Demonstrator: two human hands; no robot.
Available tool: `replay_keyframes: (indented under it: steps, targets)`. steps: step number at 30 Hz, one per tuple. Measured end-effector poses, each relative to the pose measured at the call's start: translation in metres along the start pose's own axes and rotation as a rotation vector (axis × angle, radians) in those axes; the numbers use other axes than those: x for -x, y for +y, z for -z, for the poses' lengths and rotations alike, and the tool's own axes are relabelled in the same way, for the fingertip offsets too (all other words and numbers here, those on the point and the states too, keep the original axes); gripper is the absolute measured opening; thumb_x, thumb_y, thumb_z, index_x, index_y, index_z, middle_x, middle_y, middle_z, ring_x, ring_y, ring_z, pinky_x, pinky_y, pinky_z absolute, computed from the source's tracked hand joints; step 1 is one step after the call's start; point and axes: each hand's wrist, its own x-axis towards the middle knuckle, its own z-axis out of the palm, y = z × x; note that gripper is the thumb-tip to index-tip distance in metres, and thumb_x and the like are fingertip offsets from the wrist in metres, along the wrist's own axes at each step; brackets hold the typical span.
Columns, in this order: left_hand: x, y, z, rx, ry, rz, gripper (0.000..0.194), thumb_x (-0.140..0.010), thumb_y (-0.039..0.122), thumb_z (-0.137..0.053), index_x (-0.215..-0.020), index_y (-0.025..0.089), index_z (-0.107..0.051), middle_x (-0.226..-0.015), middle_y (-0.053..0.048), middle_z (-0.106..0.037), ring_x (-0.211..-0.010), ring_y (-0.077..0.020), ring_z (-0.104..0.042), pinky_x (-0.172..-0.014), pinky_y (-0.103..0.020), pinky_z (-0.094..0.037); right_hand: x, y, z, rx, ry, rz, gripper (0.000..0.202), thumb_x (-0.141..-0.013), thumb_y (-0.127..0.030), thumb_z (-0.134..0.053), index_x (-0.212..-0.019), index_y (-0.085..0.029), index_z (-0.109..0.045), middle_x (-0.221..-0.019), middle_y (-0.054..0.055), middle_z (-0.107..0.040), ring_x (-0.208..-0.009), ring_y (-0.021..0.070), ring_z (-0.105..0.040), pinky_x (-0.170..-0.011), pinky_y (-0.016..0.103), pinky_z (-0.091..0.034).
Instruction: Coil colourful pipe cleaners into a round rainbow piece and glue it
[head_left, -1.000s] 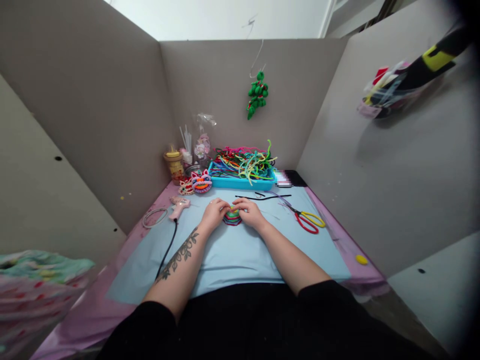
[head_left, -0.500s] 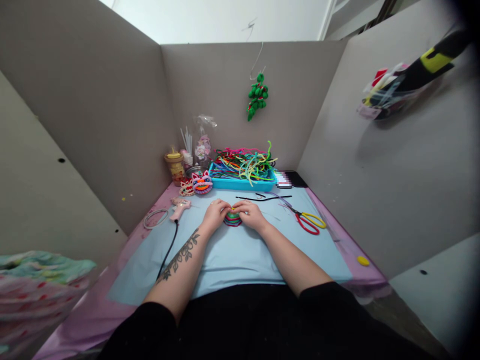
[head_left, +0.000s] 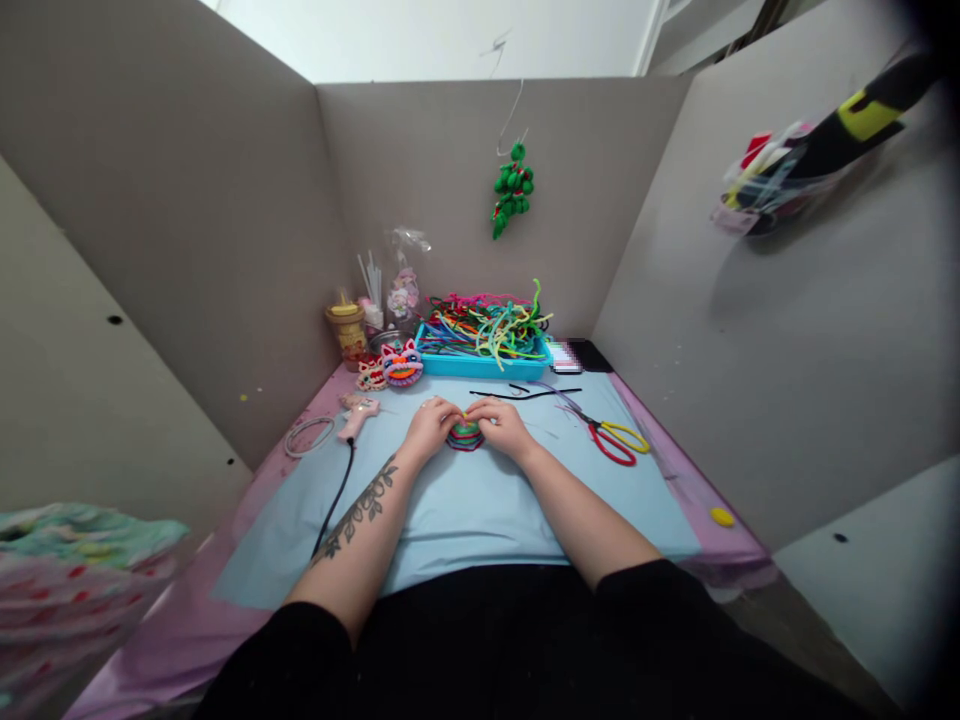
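Note:
A small rounded piece in green, red and blue bands [head_left: 465, 438] rests on the light blue cloth [head_left: 480, 510], between my two hands. My left hand [head_left: 434, 425] grips it from the left, its fingers curled at the top edge. From the right, my right hand [head_left: 501, 425] pinches the same top edge, where a bit of yellow shows. The fingertips of both hands nearly meet. Behind them lie black fuzzy stems [head_left: 525, 395]. Scissors with red and yellow handles [head_left: 616, 440] are to the right, and a pink glue gun [head_left: 358, 416] is to the left.
A blue tray [head_left: 480, 367] of colourful fuzzy stems stands at the back. Left of it are lion-head figures [head_left: 402, 364] and a lidded cup [head_left: 348, 335]. A phone [head_left: 565, 357] lies to its right. A yellow disc [head_left: 722, 517] sits near the right edge.
The whole view has shifted slightly. Both hands stay on the banded piece, with only a slight change in the fingers at its top.

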Motion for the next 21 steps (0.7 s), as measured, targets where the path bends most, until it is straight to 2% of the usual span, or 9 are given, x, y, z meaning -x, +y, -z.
replay_keyframes:
  steps: [12,21]
  targets:
    - [-0.0014,-0.0034,-0.0028,-0.004,-0.005,-0.036,0.016,-0.083,0.023,-0.053,-0.081,0.020,-0.068,-0.085,-0.004,-0.061,-0.087,-0.0176,-0.054,-0.085,-0.032,-0.040,-0.0011,-0.0047,0.0066,-0.033,-0.038,-0.038,0.034,-0.062,-0.005,-0.043,-0.071,-0.019,-0.072,-0.079,0.004,-0.068,-0.078,0.0166,-0.063,-0.077,0.031,-0.051]
    - [-0.0015,-0.0043,-0.0034,-0.051,-0.006,-0.070,0.016,-0.083,0.023,-0.053,-0.084,0.019,-0.069,-0.085,-0.005,-0.062,-0.087,-0.0178,-0.054,-0.084,-0.032,-0.040,0.0006,0.0029,0.0059,-0.013,-0.073,0.122,0.031,-0.065,-0.007,-0.047,-0.074,-0.021,-0.073,-0.086,0.004,-0.067,-0.082,0.0162,-0.062,-0.080,0.032,-0.049]
